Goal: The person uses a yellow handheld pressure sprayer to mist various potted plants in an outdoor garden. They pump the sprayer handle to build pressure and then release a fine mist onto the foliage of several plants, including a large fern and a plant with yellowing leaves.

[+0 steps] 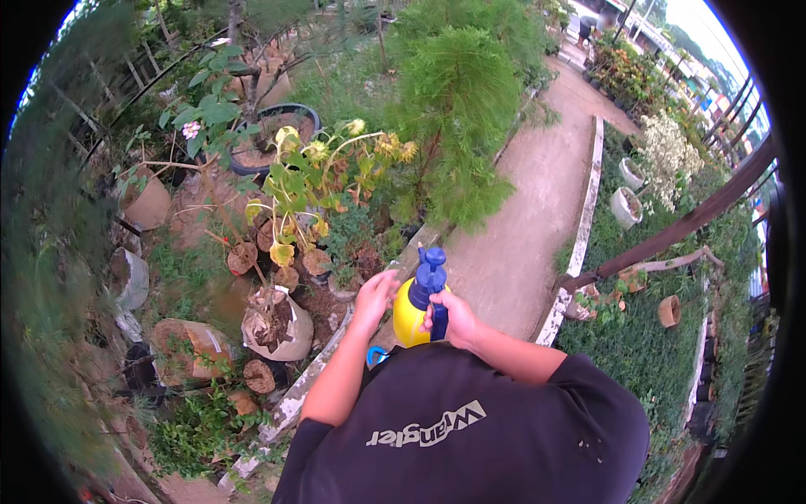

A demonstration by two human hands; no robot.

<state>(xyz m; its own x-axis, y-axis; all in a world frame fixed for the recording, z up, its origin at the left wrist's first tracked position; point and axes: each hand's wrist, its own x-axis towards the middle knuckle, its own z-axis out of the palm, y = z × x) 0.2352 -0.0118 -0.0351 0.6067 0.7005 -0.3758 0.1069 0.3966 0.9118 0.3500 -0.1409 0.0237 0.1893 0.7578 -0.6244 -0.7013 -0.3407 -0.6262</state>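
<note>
My right hand grips the blue handle of a yellow pump sprayer, held upright in front of my dark shirt. Its blue pump knob and nozzle point up and away from me. Beside the bottle, on its left, my left hand is raised with fingers extended and holds nothing. A drooping sunflower plant with yellowed leaves and wilted heads stands ahead to the left. Close to my left forearm sits a pale grow bag with soil and a thin woody stem.
A concrete path runs ahead between low whitewashed curbs. A feathery green conifer leans over its left edge. On the right a brown pole slants across. A round black pot stands at the left; a person is far off.
</note>
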